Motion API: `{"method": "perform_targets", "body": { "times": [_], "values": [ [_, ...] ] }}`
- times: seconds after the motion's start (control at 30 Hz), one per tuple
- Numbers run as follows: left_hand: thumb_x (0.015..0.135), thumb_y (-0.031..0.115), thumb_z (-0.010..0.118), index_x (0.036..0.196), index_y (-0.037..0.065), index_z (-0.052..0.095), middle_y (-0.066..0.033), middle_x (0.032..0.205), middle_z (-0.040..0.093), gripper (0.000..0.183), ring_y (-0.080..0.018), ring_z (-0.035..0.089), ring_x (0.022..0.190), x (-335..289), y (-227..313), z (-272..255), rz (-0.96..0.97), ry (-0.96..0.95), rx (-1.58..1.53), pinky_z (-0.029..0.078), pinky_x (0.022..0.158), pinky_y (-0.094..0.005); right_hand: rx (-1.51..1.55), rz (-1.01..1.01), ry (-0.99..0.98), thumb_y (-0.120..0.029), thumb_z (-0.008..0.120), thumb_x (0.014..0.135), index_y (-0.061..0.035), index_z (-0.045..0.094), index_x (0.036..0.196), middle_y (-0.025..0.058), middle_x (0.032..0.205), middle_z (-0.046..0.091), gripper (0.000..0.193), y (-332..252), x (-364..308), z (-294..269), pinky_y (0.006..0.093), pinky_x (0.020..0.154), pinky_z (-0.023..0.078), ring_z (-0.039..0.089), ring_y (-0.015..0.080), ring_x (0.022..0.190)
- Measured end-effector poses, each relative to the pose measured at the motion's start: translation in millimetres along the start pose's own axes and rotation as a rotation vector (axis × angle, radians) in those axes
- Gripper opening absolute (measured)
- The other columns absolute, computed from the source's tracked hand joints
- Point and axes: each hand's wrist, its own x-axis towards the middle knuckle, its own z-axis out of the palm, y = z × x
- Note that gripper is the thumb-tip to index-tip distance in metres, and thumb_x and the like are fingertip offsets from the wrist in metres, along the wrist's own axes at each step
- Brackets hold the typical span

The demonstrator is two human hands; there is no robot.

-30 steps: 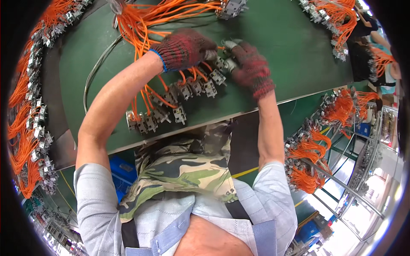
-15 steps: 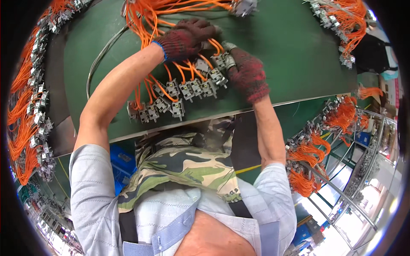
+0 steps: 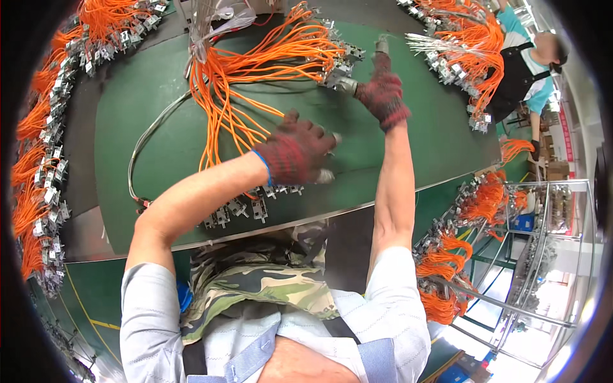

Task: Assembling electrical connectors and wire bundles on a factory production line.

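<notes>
Left hand held with fingers parted, mid-frame; right hand, likewise spread, has been shifted up beside grey connectors, upper centre.

From the middle of the table, the main wire bundle gathers toward eleven o'clock, its far connectors at one, the near connectors at seven (partly behind the left hand). The right hand is at two, just beside the far connectors; beyond the table, hanging harnesses line nine, a rack stands at four, a co-worker between two and three
</notes>
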Motion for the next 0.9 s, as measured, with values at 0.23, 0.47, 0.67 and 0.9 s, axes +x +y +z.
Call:
{"method": "perform_targets", "body": {
  "times": [0.23,0.47,0.67,0.9],
  "values": [
    [0.083,0.042,0.079,0.118,0.016,0.070,-0.0117,0.105,0.069,0.045,-0.0327,0.068,0.105,-9,-5,11,0.123,0.069,0.017,0.048,0.100,-0.0508,0.208,-0.102,-0.020,-0.023,0.101,0.069,-0.0029,0.060,0.147,0.0134,0.113,0.079,0.090,-48,10,4,0.0392,0.097,0.063,0.077,0.0241,0.109],
    [0.073,0.034,0.083,0.109,0.016,0.069,-0.0088,0.098,0.066,0.043,-0.0321,0.066,0.097,-72,-15,8,0.317,-0.019,-0.050,0.049,0.094,-0.0497,0.083,-0.207,-0.044,-0.019,0.096,0.073,-0.0029,0.065,0.123,0.0141,0.104,0.074,0.061,-80,-129,-1,0.0453,0.083,0.061,0.075,0.0364,0.096],
    [0.080,0.036,0.083,0.121,0.013,0.069,-0.0120,0.110,0.071,0.050,-0.0339,0.068,0.108,-77,-20,1,0.338,-0.058,-0.092,0.049,0.101,-0.0527,-0.035,-0.060,-0.111,-0.035,0.087,0.081,-0.0064,0.062,0.128,0.0176,0.115,0.068,0.061,-65,-169,45,0.0501,0.088,0.057,0.069,0.0396,0.101],
    [0.101,0.040,0.068,0.129,0.008,0.071,-0.0194,0.115,0.075,0.042,-0.0421,0.071,0.109,-25,-35,-38,0.055,0.515,-0.328,0.057,0.095,-0.0522,0.377,0.282,-0.370,-0.040,0.091,0.083,-0.0106,0.061,0.144,0.0198,0.131,0.071,0.074,-40,-132,-11,0.0474,0.097,0.057,0.072,0.0346,0.112]
  ]
}}
